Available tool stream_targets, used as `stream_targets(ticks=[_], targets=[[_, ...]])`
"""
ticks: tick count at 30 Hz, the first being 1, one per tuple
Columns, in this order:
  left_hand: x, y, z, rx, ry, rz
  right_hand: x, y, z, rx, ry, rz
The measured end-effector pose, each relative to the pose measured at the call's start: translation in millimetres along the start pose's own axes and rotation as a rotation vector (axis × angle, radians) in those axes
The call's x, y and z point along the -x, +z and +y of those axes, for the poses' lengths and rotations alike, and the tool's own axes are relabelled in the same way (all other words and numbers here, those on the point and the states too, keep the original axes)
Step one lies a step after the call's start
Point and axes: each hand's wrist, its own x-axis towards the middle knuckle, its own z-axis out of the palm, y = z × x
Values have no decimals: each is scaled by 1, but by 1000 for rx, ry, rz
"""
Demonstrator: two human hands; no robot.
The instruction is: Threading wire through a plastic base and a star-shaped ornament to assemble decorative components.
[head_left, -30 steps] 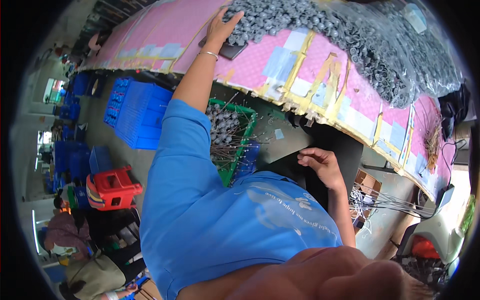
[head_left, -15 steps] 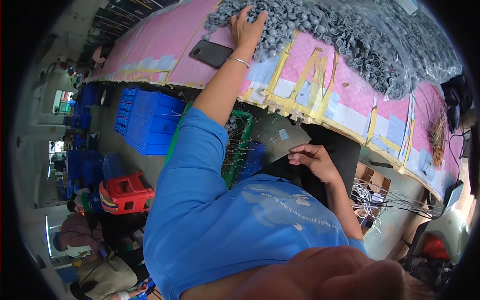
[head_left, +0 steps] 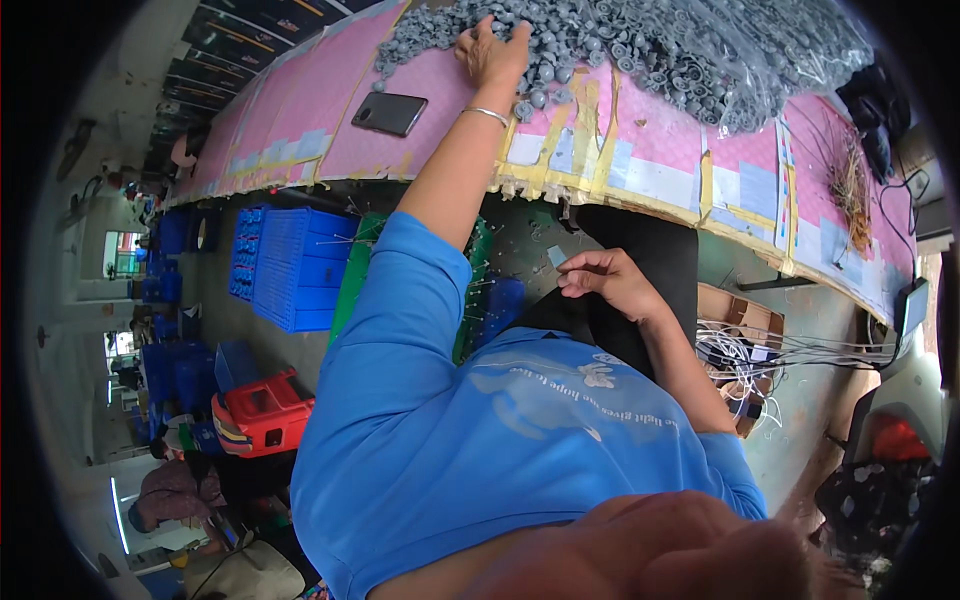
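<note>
A heap of small grey rounded, cup-shaped plastic parts (head_left: 620, 45) covers the far side of the table. My left hand (head_left: 495, 58) reaches onto its near edge, fingers spread among the parts; whether a part is under the fingertips is hidden. A bangle circles the left wrist. In front of my body, above my dark-clad lap, my right hand (head_left: 615, 282) is held with fingers curled and thumb drawn in. Anything between those fingertips is too small to make out.
A dark phone (head_left: 390, 113) lies on the pink, tape-patched table (head_left: 430, 80). Clear plastic sheeting (head_left: 780, 50) covers part of the heap. Below stand blue crates (head_left: 290, 268), a green crate (head_left: 350, 290) with thin rods, and a red stool (head_left: 262, 412). White cables (head_left: 735, 355) hang at right.
The whole view has shifted, so the table and phone appear further left and higher. My left hand stays at the heap; my right hand has risen slightly with its fingers still curled.
</note>
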Motion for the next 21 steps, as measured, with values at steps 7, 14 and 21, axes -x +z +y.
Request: stream_targets(ticks=[7,14,21], targets=[[19,-52,-19,44,434,-38,20,-4,6,6,-120,98],[88,-91,-14,1,550,-348,59,0,-16,194,-161,197],[93,-97,5,96,442,-518,162,-43,-88,442,-478,1087]])
